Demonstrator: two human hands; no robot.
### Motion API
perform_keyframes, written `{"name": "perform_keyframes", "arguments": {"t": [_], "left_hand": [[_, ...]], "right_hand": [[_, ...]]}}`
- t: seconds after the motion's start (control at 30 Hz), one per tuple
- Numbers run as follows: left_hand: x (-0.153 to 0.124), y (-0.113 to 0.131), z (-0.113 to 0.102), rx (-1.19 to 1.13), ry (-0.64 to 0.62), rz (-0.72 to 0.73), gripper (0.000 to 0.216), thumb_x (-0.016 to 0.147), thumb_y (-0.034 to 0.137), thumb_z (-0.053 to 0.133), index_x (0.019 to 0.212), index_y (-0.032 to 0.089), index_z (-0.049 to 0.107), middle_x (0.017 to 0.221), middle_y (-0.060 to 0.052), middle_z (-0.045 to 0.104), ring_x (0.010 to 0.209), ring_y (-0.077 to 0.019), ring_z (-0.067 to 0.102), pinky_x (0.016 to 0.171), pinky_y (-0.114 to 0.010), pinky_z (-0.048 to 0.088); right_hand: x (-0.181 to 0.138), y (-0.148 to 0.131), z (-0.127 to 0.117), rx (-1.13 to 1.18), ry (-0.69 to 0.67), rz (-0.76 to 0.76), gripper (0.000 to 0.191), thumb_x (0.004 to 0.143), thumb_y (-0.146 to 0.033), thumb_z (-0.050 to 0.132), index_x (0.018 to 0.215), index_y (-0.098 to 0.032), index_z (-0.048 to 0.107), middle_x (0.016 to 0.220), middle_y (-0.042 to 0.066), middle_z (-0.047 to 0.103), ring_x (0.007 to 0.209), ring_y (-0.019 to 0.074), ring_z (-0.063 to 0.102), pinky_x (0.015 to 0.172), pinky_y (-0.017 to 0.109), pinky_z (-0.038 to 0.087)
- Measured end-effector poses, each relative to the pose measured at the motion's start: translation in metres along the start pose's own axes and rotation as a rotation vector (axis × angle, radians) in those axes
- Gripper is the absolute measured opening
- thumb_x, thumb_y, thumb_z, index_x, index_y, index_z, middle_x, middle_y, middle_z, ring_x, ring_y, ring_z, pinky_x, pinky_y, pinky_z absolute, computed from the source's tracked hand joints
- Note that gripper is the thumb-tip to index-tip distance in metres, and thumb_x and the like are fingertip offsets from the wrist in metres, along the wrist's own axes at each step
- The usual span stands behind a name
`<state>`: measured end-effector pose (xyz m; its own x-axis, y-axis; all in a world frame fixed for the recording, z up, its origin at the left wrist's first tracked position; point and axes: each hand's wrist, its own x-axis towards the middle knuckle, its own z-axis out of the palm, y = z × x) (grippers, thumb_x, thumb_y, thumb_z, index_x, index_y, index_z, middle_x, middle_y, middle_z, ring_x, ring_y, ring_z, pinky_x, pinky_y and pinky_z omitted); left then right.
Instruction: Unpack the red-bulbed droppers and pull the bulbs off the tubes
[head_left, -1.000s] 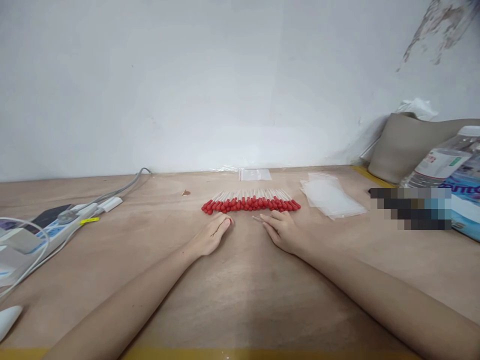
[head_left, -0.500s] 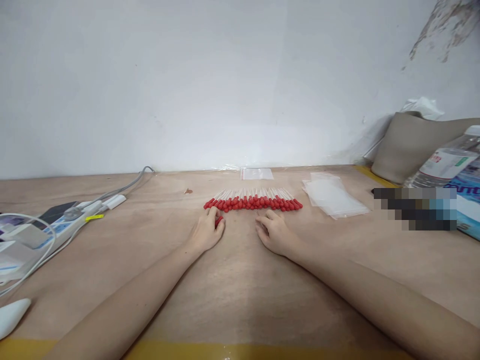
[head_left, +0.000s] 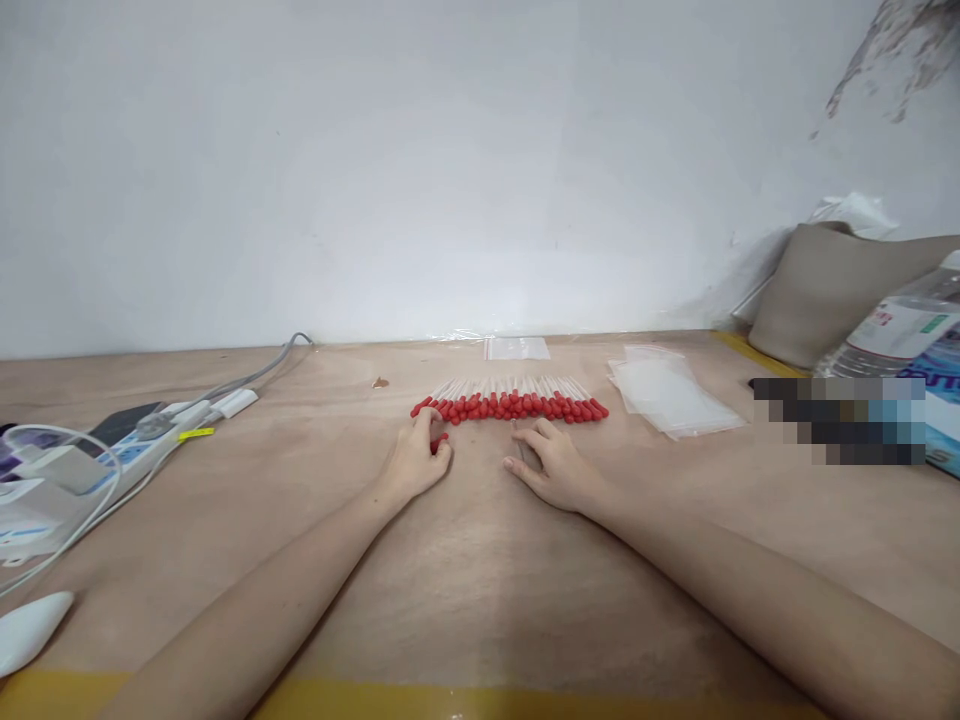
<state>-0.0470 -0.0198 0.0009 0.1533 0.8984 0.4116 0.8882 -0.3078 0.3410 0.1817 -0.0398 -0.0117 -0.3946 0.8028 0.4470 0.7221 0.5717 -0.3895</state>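
A row of thin white sticks with red tips [head_left: 510, 402] lies across the middle of the wooden table [head_left: 480, 580]. My left hand [head_left: 417, 459] rests at the row's left end, fingers curled around a few red-tipped sticks [head_left: 439, 441] pulled out of the row. My right hand [head_left: 551, 465] lies flat on the table just below the row's middle, fingers spread and holding nothing.
A stack of clear plastic bags [head_left: 671, 398] lies right of the sticks, and one small bag [head_left: 516, 348] lies by the wall. A power strip with cables [head_left: 112, 450] sits at the left. A water bottle [head_left: 889, 330] and a beige pouch [head_left: 825, 285] stand at the right.
My left hand slid left and curled onto a few sticks at the row's left end, drawing them toward me. My right hand drew back slightly from the row.
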Motion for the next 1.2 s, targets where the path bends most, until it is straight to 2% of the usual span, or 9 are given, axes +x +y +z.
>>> {"name": "perform_keyframes", "arguments": {"t": [0.2, 0.37, 0.5, 0.6, 0.73, 0.8, 0.97, 1.07, 1.2], "left_hand": [[0.004, 0.003, -0.004, -0.021, 0.094, 0.020, 0.027, 0.075, 0.034, 0.050, 0.097, 0.018, 0.045, 0.075, -0.002, 0.052, 0.065, -0.0163, 0.052, 0.059, -0.028, 0.040], [0.028, 0.012, -0.008, 0.179, 0.231, 0.096, 0.022, 0.075, 0.039, 0.052, 0.082, 0.019, 0.052, 0.079, -0.005, 0.052, 0.078, -0.0205, 0.051, 0.071, -0.031, 0.039], [0.049, 0.016, 0.000, 0.243, 0.174, 0.103, 0.020, 0.075, 0.038, 0.052, 0.070, 0.018, 0.055, 0.077, -0.006, 0.051, 0.077, -0.0213, 0.050, 0.071, -0.033, 0.039], [0.055, 0.018, 0.002, 0.214, 0.172, 0.084, 0.019, 0.076, 0.033, 0.050, 0.065, 0.018, 0.054, 0.077, -0.006, 0.052, 0.076, -0.0212, 0.050, 0.069, -0.033, 0.039], [0.047, 0.018, -0.007, 0.101, 0.294, 0.112, 0.017, 0.079, 0.027, 0.047, 0.067, 0.017, 0.051, 0.076, -0.006, 0.051, 0.077, -0.0198, 0.050, 0.072, -0.032, 0.039], [0.036, 0.019, -0.012, 0.029, 0.313, 0.160, 0.015, 0.081, 0.026, 0.045, 0.070, 0.017, 0.050, 0.076, -0.005, 0.052, 0.078, -0.0188, 0.050, 0.072, -0.032, 0.040], [0.004, 0.026, -0.008, -0.138, 0.183, 0.388, 0.010, 0.084, 0.025, 0.045, 0.082, 0.017, 0.051, 0.083, -0.004, 0.055, 0.083, -0.0169, 0.050, 0.077, -0.031, 0.039], [-0.005, 0.031, 0.001, -0.146, 0.131, 0.444, 0.010, 0.084, 0.026, 0.046, 0.085, 0.018, 0.052, 0.086, -0.004, 0.056, 0.084, -0.0176, 0.050, 0.078, -0.034, 0.038], [-0.005, 0.031, 0.006, -0.164, 0.101, 0.469, 0.011, 0.084, 0.027, 0.047, 0.086, 0.018, 0.053, 0.087, -0.005, 0.056, 0.085, -0.0175, 0.050, 0.079, -0.034, 0.039]], "right_hand": [[-0.006, 0.004, -0.009, 0.050, -0.003, -0.002, 0.029, 0.081, -0.037, 0.052, 0.103, -0.019, 0.054, 0.095, 0.008, 0.051, 0.089, 0.0195, 0.051, 0.081, 0.037, 0.040], [-0.009, 0.007, -0.017, 0.088, -0.019, -0.028, 0.030, 0.084, -0.039, 0.047, 0.104, -0.019, 0.053, 0.095, 0.007, 0.051, 0.089, 0.0182, 0.051, 0.081, 0.034, 0.040], [-0.007, 0.007, -0.019, 0.097, -0.012, -0.027, 0.029, 0.091, -0.033, 0.029, 0.092, -0.019, 0.055, 0.085, 0.005, 0.054, 0.083, 0.0157, 0.052, 0.078, 0.032, 0.040], [-0.006, 0.007, -0.019, 0.086, 0.007, -0.019, 0.030, 0.091, -0.033, 0.029, 0.083, -0.019, 0.054, 0.081, 0.003, 0.054, 0.078, 0.0151, 0.052, 0.074, 0.031, 0.040], [-0.006, 0.008, -0.018, 0.110, 0.032, -0.009, 0.028, 0.091, -0.033, 0.030, 0.089, -0.020, 0.054, 0.084, 0.004, 0.056, 0.082, 0.0161, 0.053, 0.077, 0.032, 0.041], [-0.006, 0.008, -0.018, 0.113, 0.115, -0.005, 0.028, 0.090, -0.035, 0.031, 0.099, -0.020, 0.053, 0.092, 0.006, 0.055, 0.090, 0.0181, 0.052, 0.080, 0.034, 0.042], [-0.004, 0.012, -0.018, -0.008, 0.370, -0.022, 0.055, 0.081, -0.047, 0.047, 0.127, -0.019, 0.037, 0.121, 0.014, 0.043, 0.112, 0.0255, 0.040, 0.091, 0.042, 0.035], [-0.004, 0.015, -0.017, -0.081, 0.311, -0.125, 0.047, 0.079, -0.048, 0.052, 0.119, -0.022, 0.050, 0.116, 0.011, 0.049, 0.106, 0.0243, 0.043, 0.089, 0.041, 0.032], [-0.003, 0.016, -0.014, -0.128, 0.227, -0.201, 0.026, 0.084, -0.040, 0.049, 0.098, -0.024, 0.063, 0.087, 0.004, 0.062, 0.086, 0.0180, 0.049, 0.083, 0.038, 0.027]]}}
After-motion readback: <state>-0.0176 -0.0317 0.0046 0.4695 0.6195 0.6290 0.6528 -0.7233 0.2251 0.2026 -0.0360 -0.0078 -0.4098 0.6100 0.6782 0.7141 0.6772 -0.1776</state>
